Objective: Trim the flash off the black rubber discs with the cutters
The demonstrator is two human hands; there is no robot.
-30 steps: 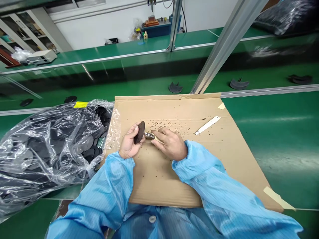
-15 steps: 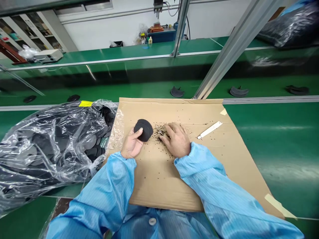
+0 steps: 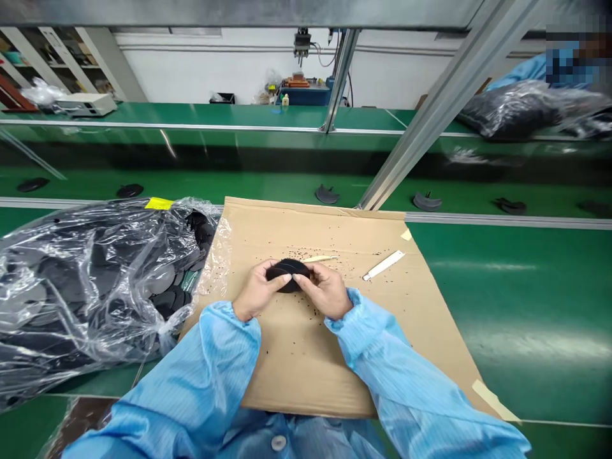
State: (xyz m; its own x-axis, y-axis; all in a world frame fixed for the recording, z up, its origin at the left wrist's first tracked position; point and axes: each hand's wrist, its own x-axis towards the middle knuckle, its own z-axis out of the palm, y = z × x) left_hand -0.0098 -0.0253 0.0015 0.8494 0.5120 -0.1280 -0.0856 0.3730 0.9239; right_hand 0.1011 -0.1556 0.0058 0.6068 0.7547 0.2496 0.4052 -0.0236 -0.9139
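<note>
"Where's the disc [image 3: 289, 267]?"
"Frame centre, over the cardboard [image 3: 308, 363], clamped in the left hand [image 3: 255, 290] and right hand [image 3: 329, 292], thumbs close together."
"Nearby?"
"Yellow stick [image 3: 319, 258] just beyond, white tool [image 3: 384, 265] to the right, bag [image 3: 95, 280] at frame left."

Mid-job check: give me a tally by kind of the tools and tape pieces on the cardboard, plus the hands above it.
White flat tool: 1
Slim yellowish tool, partly hidden: 1
Tape pieces, upper right and lower right: 2
Hands, left hand and right hand: 2
Total: 6
</note>
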